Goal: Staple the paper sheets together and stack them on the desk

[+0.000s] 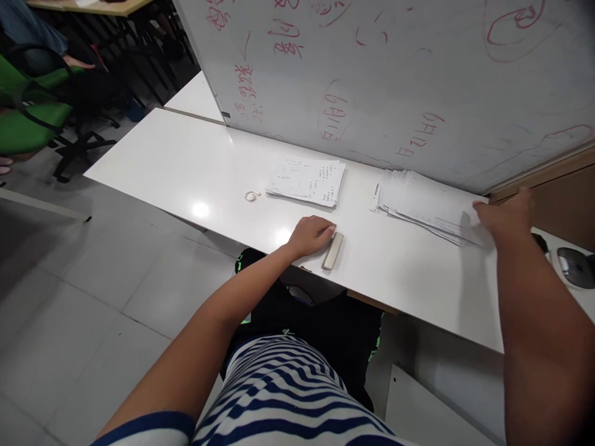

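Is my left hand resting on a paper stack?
No, your left hand rests on the white table, beside the small beige object.

At your 12 to 1 o'clock stands a whiteboard (pixel 400 80) marked with red handwriting (pixel 335 111). Near 10 o'clock you have a green chair (pixel 35 127) with black armrests, and by it a person (pixel 39 28) in blue trousers — only partly visible. A wood-topped desk (pixel 109 7) sits toward 11. Grey floor tiles (pixel 106 272) spread at your 8 — and a dark-lensed white device (pixel 576 266) lies past 3.
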The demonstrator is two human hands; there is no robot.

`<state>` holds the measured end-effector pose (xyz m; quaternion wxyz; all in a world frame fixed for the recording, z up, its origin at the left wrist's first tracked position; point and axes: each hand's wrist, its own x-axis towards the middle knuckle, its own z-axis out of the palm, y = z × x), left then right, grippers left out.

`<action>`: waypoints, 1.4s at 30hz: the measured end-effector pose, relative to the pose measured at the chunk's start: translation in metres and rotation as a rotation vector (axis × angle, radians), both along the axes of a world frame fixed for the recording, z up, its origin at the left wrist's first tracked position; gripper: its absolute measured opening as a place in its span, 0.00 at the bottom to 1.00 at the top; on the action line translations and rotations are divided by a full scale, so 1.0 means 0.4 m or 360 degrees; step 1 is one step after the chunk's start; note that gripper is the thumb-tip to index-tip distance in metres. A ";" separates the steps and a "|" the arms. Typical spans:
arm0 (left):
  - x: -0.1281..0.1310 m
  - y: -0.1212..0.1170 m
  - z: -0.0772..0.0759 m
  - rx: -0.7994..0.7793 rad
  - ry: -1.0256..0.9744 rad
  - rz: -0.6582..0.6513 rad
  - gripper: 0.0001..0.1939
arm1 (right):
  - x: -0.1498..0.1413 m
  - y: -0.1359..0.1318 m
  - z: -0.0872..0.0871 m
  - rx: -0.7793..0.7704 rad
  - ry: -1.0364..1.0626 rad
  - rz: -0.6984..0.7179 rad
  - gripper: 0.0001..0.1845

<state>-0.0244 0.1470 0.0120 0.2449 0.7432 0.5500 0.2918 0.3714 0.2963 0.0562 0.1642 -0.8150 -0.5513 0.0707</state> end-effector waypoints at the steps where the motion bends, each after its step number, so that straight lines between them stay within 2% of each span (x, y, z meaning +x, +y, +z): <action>1: 0.000 0.000 0.000 0.0002 -0.0002 -0.0001 0.18 | -0.020 -0.012 -0.001 0.0070 -0.0082 0.0036 0.45; 3: 0.001 0.000 0.002 0.0007 0.0002 -0.0002 0.18 | -0.066 -0.037 -0.007 0.0097 -0.0154 0.0174 0.37; 5: 0.001 -0.001 0.003 0.0015 0.0015 -0.0007 0.18 | -0.113 -0.061 -0.022 -0.0010 -0.0211 0.0366 0.30; 9: 0.003 -0.001 0.004 0.0011 0.0052 -0.0020 0.19 | -0.187 -0.101 -0.062 -0.0185 -0.0265 0.0629 0.24; 13: 0.003 -0.002 0.007 -0.0005 0.0087 -0.0013 0.20 | -0.215 -0.109 -0.086 -0.0243 -0.0270 0.0642 0.22; 16: 0.002 -0.003 0.012 -0.0018 0.0107 -0.0016 0.21 | -0.241 -0.107 -0.081 -0.0313 -0.0334 0.0558 0.22; 18: 0.002 -0.004 0.016 -0.0025 0.0117 -0.0021 0.21 | -0.284 -0.114 -0.068 -0.0241 -0.0399 0.0570 0.23; 19: 0.002 -0.005 0.017 -0.0022 0.0116 -0.0024 0.21 | -0.317 -0.121 -0.060 -0.0134 -0.0417 0.0613 0.24; 23: 0.002 -0.005 0.015 0.0020 0.0102 -0.0019 0.19 | -0.506 -0.152 -0.032 0.0078 -0.0294 0.1084 0.24; 27: -0.001 0.001 0.001 0.0089 0.0074 0.0007 0.17 | -0.709 -0.147 -0.026 0.0048 -0.0301 0.1607 0.26; 30: -0.003 0.005 -0.008 0.0135 0.0050 0.0003 0.18 | -0.809 -0.125 -0.037 -0.0026 -0.0481 0.1760 0.28; 33: -0.006 0.005 -0.011 0.0148 0.0055 0.0004 0.18 | -0.849 -0.110 -0.044 -0.0091 -0.0680 0.1831 0.23; 36: -0.007 0.004 -0.011 0.0133 0.0069 -0.0002 0.18 | -0.851 -0.109 -0.041 -0.0140 -0.0832 0.1917 0.18; 42: -0.009 0.003 -0.014 0.0117 0.0050 -0.0005 0.18 | -0.842 -0.122 -0.030 -0.0177 -0.0916 0.1826 0.17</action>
